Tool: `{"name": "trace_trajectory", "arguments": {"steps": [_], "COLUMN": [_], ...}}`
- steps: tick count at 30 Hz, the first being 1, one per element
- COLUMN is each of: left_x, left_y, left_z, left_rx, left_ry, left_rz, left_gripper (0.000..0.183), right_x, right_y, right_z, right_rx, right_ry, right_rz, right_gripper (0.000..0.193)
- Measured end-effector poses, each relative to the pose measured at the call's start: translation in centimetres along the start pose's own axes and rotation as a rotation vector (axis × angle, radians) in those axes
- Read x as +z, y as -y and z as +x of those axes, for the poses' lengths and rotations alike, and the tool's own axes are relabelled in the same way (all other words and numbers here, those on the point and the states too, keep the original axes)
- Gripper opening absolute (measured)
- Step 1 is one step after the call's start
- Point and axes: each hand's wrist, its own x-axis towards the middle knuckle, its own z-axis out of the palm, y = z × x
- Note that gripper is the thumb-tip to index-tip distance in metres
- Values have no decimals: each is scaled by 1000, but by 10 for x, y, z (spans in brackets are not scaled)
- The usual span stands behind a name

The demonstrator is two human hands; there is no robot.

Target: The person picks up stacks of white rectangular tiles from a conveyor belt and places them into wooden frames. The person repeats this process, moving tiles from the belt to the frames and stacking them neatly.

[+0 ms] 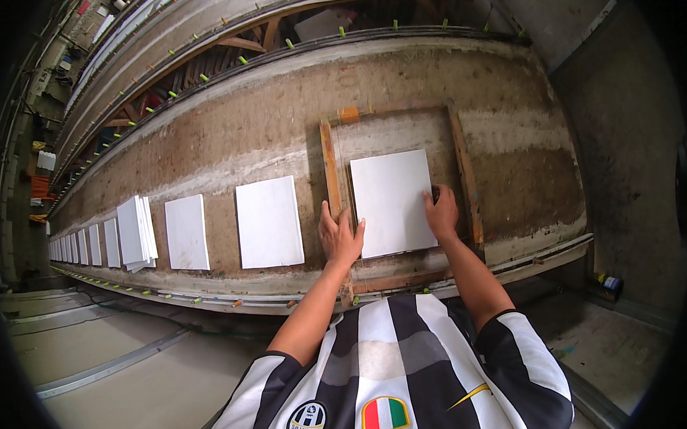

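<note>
A white rectangular sheet [392,205] lies inside a wooden frame [329,158] in front of me. My left hand [340,236] is at its lower left edge, fingers spread and the thumb touching or almost touching the sheet. Part of that hand reaches over the frame's left bar. At the sheet's right edge, my right hand [442,213] has its thumb and curled fingers closed on the border. The undersides of the right fingers are hidden.
To the left, a single white sheet [270,222], another sheet [187,233] and a fanned stack of sheets [136,233] lie in a row along the long stained table [508,163]. Several more recede beyond. Green pegs [342,31] line the far rail. A grey wall [628,129] stands at right.
</note>
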Motion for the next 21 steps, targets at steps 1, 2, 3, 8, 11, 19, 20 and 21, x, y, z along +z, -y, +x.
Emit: {"name": "trace_trajectory", "arguments": {"steps": [1,2,3,8,11,19,20,21], "left_x": [-1,-1,-1,17,39,68,69,63], "left_y": [-2,-3,-4,-44,-62,-59,-60,-64], "left_z": [-2,-3,-4,23,43,57,53,55], "left_rx": [-10,39,88,288,300,273,270,247], "left_ry": [-20,-61,-102,60,99,154,167,204], "left_rz": [0,56,112,168,169,172,176,177], "left_gripper": [60,61,62,66,66,68,69,69], "right_x": [-1,-2,-3,0,20,21,22,22], "right_y": [-1,3,8,28,22,30,31,27], "right_z": [-1,-3,-3,-1,5,15,14,13], "right_rx": [-28,-57,-86,-435,-516,-365,-362,-356], "right_ry": [8,19,29,10,28,276,290,302], "right_rz": [-43,-84,-125,-273,-357,-435,-423,-415], "right_gripper": [41,43,44,55,65,76,76,77]}}
